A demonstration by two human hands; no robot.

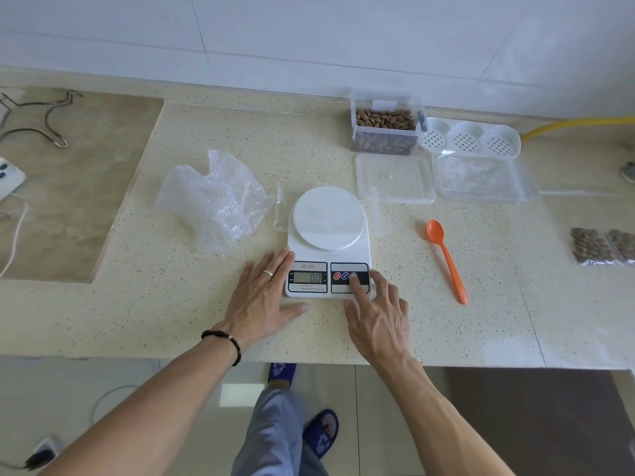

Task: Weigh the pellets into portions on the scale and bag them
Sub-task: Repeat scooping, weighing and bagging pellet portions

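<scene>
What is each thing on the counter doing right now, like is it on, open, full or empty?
scale: switched on, display lit, platform bare
pellet box: lid off, partly full of pellets
lid: lying flat on the counter
orange spoon: lying unused, empty
filled bags: packed with pellets
left hand: flat, steadying the scale's side
right hand: finger pressing a scale button

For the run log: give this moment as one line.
stage: scale setup | left hand: flat beside scale | right hand: finger on button | platform: bare | spoon: on counter
</scene>
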